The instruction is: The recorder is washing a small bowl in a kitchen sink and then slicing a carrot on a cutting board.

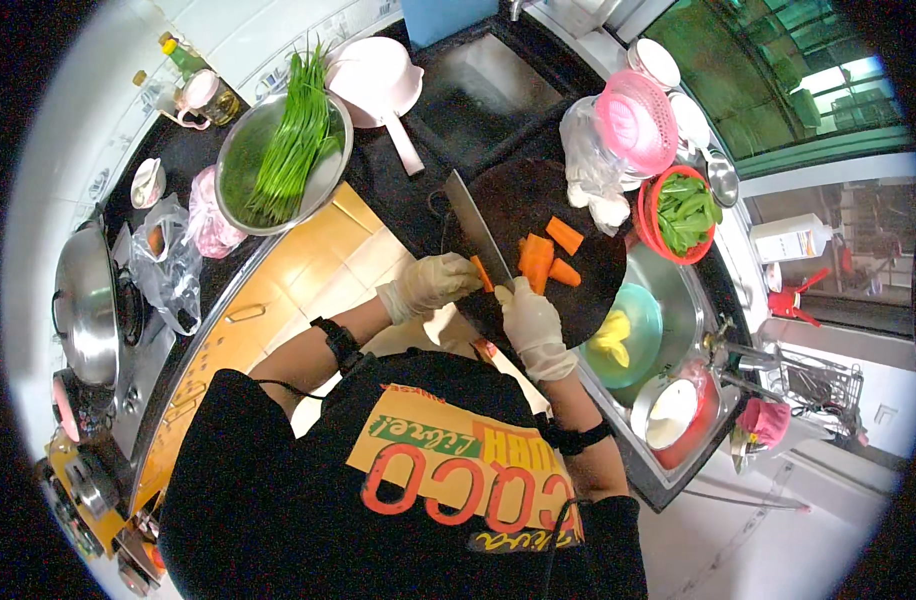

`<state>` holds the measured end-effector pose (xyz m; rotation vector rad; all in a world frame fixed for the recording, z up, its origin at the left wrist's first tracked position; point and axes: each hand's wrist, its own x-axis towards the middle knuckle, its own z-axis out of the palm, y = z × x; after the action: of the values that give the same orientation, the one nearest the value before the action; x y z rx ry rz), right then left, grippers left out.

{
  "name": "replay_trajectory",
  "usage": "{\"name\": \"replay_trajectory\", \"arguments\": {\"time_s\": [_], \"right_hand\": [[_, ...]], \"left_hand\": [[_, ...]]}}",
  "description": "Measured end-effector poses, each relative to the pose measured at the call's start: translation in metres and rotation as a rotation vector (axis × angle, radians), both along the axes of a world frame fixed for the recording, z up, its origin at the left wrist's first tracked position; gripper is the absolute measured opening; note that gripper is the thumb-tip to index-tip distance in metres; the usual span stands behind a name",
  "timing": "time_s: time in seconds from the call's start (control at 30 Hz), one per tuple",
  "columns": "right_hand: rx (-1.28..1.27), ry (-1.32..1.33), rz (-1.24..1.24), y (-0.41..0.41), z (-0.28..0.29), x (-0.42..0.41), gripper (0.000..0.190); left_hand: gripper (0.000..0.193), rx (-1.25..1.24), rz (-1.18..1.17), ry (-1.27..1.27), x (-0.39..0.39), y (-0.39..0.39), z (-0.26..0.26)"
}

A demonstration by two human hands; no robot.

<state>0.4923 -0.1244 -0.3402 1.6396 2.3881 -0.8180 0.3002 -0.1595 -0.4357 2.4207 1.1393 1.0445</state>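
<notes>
My left hand (444,280), in a pale glove, pinches a thin piece of carrot (482,274) at the left edge of a dark round chopping board (503,195). In my right hand (531,322), gloved as well, is the handle of a cleaver (477,225). Its blade stands between the pinched piece and the other carrot, pointing away from me to the upper left. Several thick carrot pieces (536,259) lie on the board just right of the blade. The handle is mostly hidden by my fingers.
Beyond the board's left side are a steel bowl of green chives (293,161) and a white ladle-like scoop (375,86). At right stand a pink colander (638,124), a red basket of green leaves (683,214) and a sink (672,300) holding bowls.
</notes>
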Motion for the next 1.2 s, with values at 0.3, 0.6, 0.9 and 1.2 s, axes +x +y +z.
{"name": "replay_trajectory", "arguments": {"time_s": [0.3, 0.6, 0.9, 1.2], "right_hand": [[0.040, 0.040, -0.011, -0.004, -0.016, -0.007, 0.031], [0.074, 0.060, 0.029, 0.008, 0.007, -0.005, 0.033], [0.064, -0.022, 0.063, -0.001, 0.001, 0.000, 0.032], [0.020, 0.039, -0.003, -0.008, -0.015, -0.004, 0.032]], "left_hand": [[0.038, 0.021, -0.035, -0.027, -0.002, 0.000, -0.005], [0.031, -0.021, -0.021, -0.041, -0.003, -0.002, -0.001], [0.040, -0.011, -0.041, -0.008, -0.003, -0.001, -0.012], [0.041, -0.033, -0.032, 0.028, -0.003, -0.002, -0.014]]}}
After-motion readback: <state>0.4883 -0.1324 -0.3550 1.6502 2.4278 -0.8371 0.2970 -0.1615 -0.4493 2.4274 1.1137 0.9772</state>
